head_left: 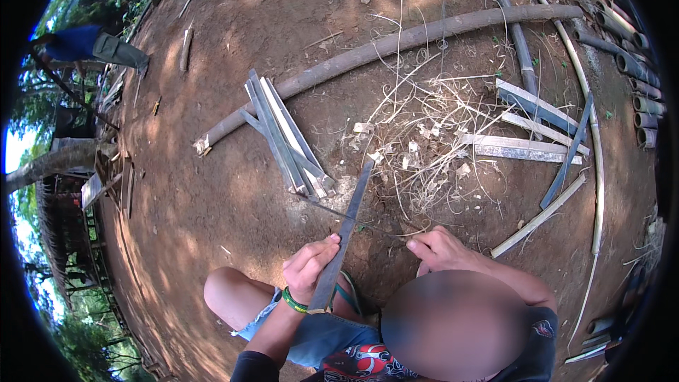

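Note:
My left hand is closed around a long flat dark strip of split bamboo, which slants up and away from my lap toward the shavings. In my right hand is a knife with a thin dark blade. That blade lies across the strip just beyond my left fingers and points to the left; its handle is hidden in my fist. Ahead of the strip's far end sits a tangled heap of pale bamboo shavings. A bundle of bamboo strips lies on the ground ahead and left of my hands.
Behind the heap a long wooden pole lies across the dirt. More split strips are scattered to the right, beside a long thin pole. Cut bamboo tubes line the far right. At the far left a person in blue bends over.

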`<control>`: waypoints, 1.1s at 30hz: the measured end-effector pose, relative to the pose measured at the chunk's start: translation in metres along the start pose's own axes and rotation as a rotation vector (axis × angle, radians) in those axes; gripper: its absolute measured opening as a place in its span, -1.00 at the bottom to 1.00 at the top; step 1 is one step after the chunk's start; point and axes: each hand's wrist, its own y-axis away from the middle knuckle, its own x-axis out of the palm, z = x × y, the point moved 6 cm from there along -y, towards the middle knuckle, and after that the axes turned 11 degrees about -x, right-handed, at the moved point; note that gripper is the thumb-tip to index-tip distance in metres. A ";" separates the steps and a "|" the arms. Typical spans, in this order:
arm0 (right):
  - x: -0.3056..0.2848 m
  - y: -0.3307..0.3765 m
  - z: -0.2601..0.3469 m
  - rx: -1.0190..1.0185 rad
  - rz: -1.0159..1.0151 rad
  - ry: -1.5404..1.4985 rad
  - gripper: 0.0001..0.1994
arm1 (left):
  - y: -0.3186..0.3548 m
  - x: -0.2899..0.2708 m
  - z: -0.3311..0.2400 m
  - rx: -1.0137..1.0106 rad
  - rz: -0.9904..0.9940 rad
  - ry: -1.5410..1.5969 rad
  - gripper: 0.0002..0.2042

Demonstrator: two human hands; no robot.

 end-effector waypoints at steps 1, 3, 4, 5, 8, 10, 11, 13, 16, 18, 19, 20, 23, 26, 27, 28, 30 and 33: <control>0.006 0.000 -0.005 -0.016 -0.019 -0.022 -0.41 | 0.003 0.000 0.002 0.003 0.002 -0.002 -0.79; 0.008 -0.004 -0.034 0.122 -0.073 -0.014 -0.39 | 0.001 0.001 0.000 0.026 0.007 -0.005 -0.79; 0.005 -0.005 -0.060 0.279 -0.099 0.010 -0.38 | 0.001 0.001 0.000 0.035 0.009 -0.009 -0.79; -0.006 -0.014 -0.066 0.345 -0.094 0.098 -0.35 | 0.002 0.002 0.000 0.040 0.010 -0.018 -0.79; -0.005 -0.018 -0.040 0.279 -0.076 0.090 -0.34 | 0.004 0.002 0.002 -0.005 -0.063 -0.047 -0.79; 0.014 -0.014 -0.007 -0.056 -0.087 0.070 -0.34 | 0.004 0.002 0.008 0.008 -0.119 -0.109 -0.75; 0.018 -0.013 -0.004 -0.108 -0.096 0.080 -0.33 | 0.005 0.002 0.010 0.006 -0.127 -0.108 -0.75; 0.012 -0.015 -0.062 0.211 -0.155 0.113 -0.33 | 0.002 0.001 0.010 0.000 -0.142 -0.108 -0.76; -0.011 -0.019 -0.084 0.376 -0.151 0.145 -0.33 | -0.001 -0.003 0.011 -0.036 -0.192 -0.152 -0.76; -0.002 -0.016 -0.050 0.304 -0.145 0.132 -0.35 | 0.000 -0.007 0.016 -0.064 -0.235 -0.211 -0.76; 0.002 -0.012 -0.026 0.227 -0.117 0.065 -0.39 | 0.002 -0.009 0.020 -0.064 -0.219 -0.204 -0.77; 0.010 -0.003 -0.029 0.091 -0.136 0.105 -0.44 | 0.002 -0.007 0.020 -0.054 -0.207 -0.186 -0.78; 0.007 -0.001 -0.049 0.127 -0.190 0.093 -0.47 | 0.006 -0.006 0.013 -0.093 -0.217 -0.149 -0.81; 0.016 -0.013 -0.015 0.060 -0.171 0.139 -0.47 | 0.014 -0.027 0.046 -0.301 -0.283 -0.056 -0.86; 0.022 -0.009 -0.004 -0.016 -0.156 0.148 -0.47 | 0.013 -0.026 0.040 -0.237 -0.265 -0.067 -0.86; 0.025 -0.007 0.006 -0.092 -0.142 0.156 -0.47 | 0.012 -0.023 0.033 -0.172 -0.245 -0.078 -0.86; 0.017 -0.007 -0.014 0.018 -0.135 0.164 -0.45 | 0.014 -0.016 0.027 -0.142 -0.222 -0.116 -0.85; 0.002 -0.011 -0.048 0.222 -0.136 0.148 -0.43 | 0.014 -0.015 0.023 -0.169 -0.214 -0.147 -0.85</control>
